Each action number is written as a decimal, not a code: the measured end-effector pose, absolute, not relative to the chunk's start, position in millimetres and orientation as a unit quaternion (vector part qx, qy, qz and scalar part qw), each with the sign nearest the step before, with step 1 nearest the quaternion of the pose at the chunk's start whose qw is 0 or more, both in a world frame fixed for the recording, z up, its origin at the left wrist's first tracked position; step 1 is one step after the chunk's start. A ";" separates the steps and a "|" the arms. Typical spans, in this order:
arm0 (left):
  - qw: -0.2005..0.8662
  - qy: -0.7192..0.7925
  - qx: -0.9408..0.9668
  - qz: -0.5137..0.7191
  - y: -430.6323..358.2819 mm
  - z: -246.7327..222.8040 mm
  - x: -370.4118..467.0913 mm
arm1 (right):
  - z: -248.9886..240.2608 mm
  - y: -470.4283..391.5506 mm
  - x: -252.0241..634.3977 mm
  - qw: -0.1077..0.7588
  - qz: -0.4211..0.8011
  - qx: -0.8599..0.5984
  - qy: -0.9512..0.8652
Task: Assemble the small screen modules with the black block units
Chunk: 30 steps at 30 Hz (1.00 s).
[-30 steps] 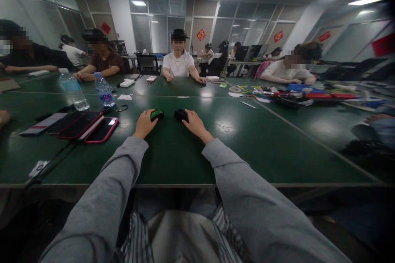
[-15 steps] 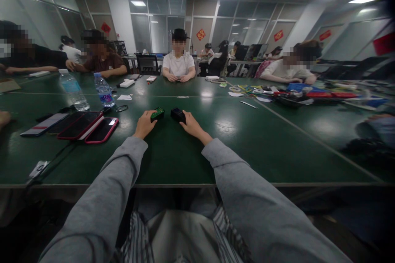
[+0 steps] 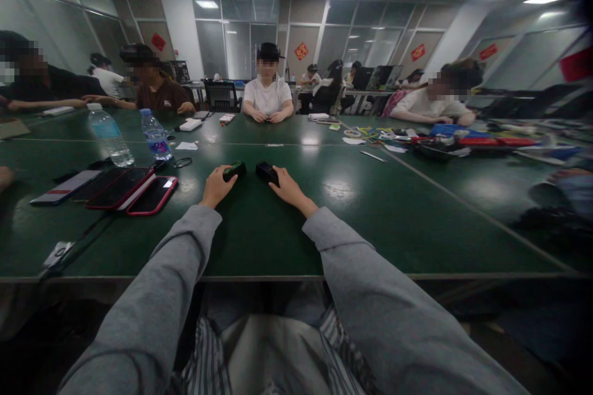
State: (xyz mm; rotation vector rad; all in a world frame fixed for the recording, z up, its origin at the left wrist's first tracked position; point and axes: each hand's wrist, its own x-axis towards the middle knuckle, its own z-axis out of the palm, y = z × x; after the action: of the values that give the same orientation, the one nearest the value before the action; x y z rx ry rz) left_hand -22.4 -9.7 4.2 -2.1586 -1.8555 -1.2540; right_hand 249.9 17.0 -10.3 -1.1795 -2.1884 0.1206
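My left hand [image 3: 217,186] is closed around a small black box with a green top face [image 3: 235,170], its thumb along the near side. A short gap to the right, my right hand [image 3: 289,187] grips another small, dark box-shaped object [image 3: 265,172], with a plain black face toward me. The two boxes are apart, at or just above the green tabletop [image 3: 264,234]; I cannot tell whether they touch it. Fingers on the far sides of both boxes are hidden.
Left of my hands lie several phones, one a red-edged phone [image 3: 152,195], near a clear water bottle [image 3: 110,136] and a purple-labelled bottle [image 3: 156,136]. A pen [image 3: 373,157] and a cluttered pile [image 3: 463,141] are at right. A person [image 3: 267,89] sits opposite.
The black box in my left hand has tilted, so less of its green face shows, and it has shifted slightly left. My right hand barely moves. A person at far left has stretched an arm.
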 end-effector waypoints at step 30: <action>0.006 -0.642 -0.671 -0.371 -10.7 3.4 -19.9 | -3.0 12.0 247.7 0.312 0.061 -0.455 -0.832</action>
State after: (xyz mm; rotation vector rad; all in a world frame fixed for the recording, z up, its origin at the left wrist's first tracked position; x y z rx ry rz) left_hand -19.9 -10.7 3.4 -2.0987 -2.0084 -1.1621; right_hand 247.7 12.0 -3.0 -1.2015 -2.1943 0.1597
